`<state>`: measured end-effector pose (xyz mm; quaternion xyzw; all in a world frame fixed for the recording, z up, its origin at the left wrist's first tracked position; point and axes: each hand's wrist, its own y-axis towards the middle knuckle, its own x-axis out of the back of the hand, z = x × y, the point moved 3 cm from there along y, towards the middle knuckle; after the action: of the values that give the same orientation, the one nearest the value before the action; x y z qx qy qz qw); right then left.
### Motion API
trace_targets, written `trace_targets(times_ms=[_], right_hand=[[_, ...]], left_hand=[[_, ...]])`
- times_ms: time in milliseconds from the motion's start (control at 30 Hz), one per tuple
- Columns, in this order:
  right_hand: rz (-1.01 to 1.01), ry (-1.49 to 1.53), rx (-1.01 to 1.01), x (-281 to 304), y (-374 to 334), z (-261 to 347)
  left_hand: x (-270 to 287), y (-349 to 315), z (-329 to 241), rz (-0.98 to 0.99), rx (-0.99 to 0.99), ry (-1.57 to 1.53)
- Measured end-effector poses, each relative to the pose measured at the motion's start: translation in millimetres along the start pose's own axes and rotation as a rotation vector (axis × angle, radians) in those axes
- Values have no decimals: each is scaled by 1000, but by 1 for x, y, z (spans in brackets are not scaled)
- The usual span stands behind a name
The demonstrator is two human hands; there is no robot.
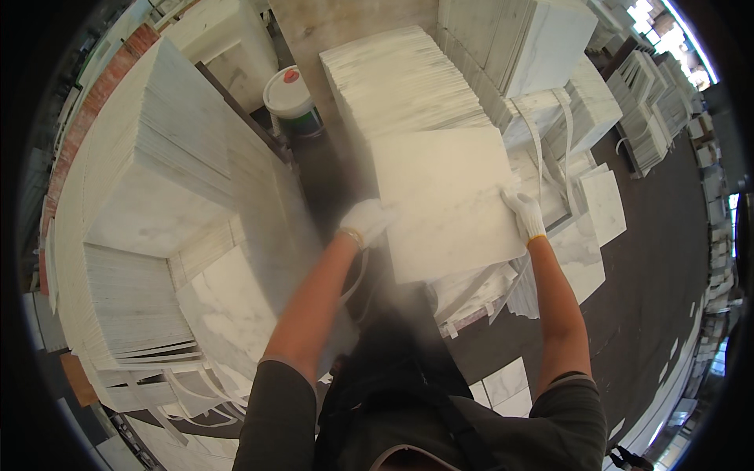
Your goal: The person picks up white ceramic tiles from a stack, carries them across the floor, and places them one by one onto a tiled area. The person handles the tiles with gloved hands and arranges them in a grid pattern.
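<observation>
A square white marble tile point(448, 204) with faint grey veins lies tilted between my two hands, in front of a long row of upright marble tiles point(404, 74). My left hand point(367, 222), in a white glove, grips the tile's left edge. On its right edge, my gloved right hand point(525, 212) holds on, with the thumb over the face. The fingers of both hands are partly hidden at or behind the tile. Below the tile, more white slabs point(475, 294) lie loosely on a support.
Tall stacks of marble tiles point(157, 196) stand at my left. Beyond is a white bucket point(292, 98) with a red cap. Loose white straps point(567, 153) hang by tile stacks at right. A wooden board point(353, 20) stands behind the row. Several tiles point(503, 385) lie on the dark floor.
</observation>
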<state>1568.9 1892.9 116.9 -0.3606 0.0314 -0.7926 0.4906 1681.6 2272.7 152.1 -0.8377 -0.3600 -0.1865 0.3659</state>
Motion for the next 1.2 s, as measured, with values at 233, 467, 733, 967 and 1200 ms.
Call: trace_targets(times_ms=[233,467,733,967,1200], right_hand=[[0,211,51,-1,30,-37],[-48,-598,228,14,13,24],[-127,-896,401,3,11,28],[-142,-810,264,3,30,-7],[-27,-121,220,-1,74,-49]], left_hand=[[0,13,15,31,-95,436],[-35,-44,10,-9,66,116],[-80,-47,17,-112,182,-148],[-100,-43,24,-212,153,-228],[-119,-30,35,-304,95,-296]])
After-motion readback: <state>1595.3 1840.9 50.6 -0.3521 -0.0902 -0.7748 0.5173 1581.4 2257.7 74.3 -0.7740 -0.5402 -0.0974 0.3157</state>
